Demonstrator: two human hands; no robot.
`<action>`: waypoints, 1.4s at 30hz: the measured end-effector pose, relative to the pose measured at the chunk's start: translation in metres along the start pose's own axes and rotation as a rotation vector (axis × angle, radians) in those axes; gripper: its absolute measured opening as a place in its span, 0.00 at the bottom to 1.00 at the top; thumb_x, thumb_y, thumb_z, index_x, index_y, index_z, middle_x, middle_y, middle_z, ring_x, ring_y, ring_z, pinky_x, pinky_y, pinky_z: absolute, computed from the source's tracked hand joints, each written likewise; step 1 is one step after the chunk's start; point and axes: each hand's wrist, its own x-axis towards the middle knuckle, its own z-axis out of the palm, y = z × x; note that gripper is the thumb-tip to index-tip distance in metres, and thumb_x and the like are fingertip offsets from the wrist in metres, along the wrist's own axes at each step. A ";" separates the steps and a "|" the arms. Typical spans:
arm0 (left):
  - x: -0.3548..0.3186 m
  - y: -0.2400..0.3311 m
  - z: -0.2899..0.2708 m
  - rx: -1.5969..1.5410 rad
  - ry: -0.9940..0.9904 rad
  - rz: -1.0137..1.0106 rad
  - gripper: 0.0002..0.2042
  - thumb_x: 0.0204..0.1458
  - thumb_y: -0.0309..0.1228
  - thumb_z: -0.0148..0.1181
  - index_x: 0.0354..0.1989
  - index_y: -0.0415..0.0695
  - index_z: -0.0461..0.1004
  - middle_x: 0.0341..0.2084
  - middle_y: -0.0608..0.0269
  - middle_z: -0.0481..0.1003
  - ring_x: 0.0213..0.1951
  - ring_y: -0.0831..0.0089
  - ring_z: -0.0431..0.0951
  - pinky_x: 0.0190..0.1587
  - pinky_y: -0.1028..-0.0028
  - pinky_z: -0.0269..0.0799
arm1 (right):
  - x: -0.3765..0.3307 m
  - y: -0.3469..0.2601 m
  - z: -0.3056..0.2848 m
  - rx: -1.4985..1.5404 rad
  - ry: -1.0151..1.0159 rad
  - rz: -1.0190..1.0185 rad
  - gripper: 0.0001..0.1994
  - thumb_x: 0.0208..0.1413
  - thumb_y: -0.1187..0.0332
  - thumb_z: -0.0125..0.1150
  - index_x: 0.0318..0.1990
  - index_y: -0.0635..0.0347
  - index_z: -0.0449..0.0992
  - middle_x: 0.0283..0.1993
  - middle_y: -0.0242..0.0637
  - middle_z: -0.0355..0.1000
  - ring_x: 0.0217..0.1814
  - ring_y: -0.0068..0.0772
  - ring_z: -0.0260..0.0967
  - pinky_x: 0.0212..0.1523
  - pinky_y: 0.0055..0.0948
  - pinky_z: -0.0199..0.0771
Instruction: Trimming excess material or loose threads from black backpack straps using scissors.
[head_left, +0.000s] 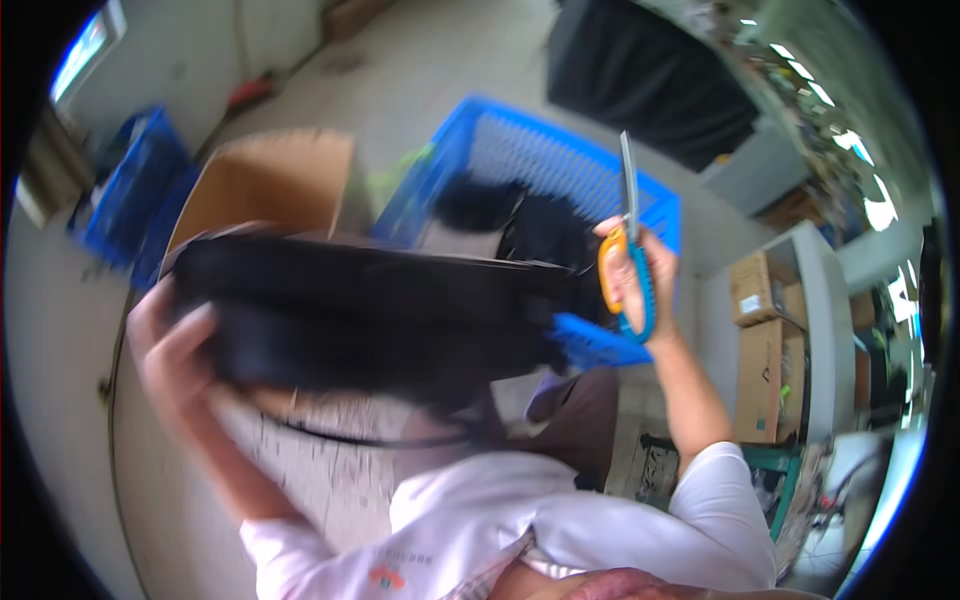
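My left hand (178, 350) grips the left end of a long black bag-like item (370, 310), blurred by motion, so its exact kind is unclear. A thin dark strap or cord droops below it. The item is held up in front of me, its right end partly covering the blue crate (560, 150). My right hand (655, 275) is closed round the handles of scissors (629, 185), one loop orange and the other teal. The blades point up and away from me, over the crate's right side. Several black soft items (545, 225) lie inside the crate.
An open cardboard box (265, 185) stands left of the crate, partly behind the black item. Farther left is another blue crate (140, 195) by the wall. A black-covered block (650, 75) stands at the far right. Cardboard boxes (768, 375) fill a shelf on the right.
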 end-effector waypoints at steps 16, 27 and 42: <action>0.031 -0.220 -0.227 1.044 0.427 -0.480 0.28 0.44 0.37 0.60 0.49 0.30 0.63 0.44 0.51 0.68 0.46 0.63 0.68 0.48 0.67 0.62 | -0.113 0.110 -0.037 -0.642 0.082 0.223 0.16 0.42 0.63 0.65 0.34 0.64 0.70 0.16 0.39 0.66 0.16 0.31 0.65 0.21 0.27 0.64; 0.138 -0.281 0.186 0.828 -0.396 -0.086 0.11 0.42 0.31 0.57 0.32 0.38 0.75 0.26 0.56 0.76 0.30 0.72 0.76 0.36 0.74 0.69 | -0.218 0.213 -0.056 -1.104 0.013 0.487 0.23 0.35 0.62 0.66 0.40 0.60 0.67 0.28 0.44 0.66 0.35 0.47 0.64 0.35 0.40 0.64; 0.191 -0.620 0.332 -0.109 0.279 -1.255 0.23 0.53 0.43 0.49 0.46 0.35 0.57 0.40 0.39 0.66 0.43 0.50 0.69 0.44 0.61 0.69 | -0.232 0.211 -0.079 -1.084 0.305 0.726 0.20 0.36 0.71 0.65 0.40 0.68 0.68 0.26 0.44 0.59 0.27 0.48 0.60 0.27 0.40 0.63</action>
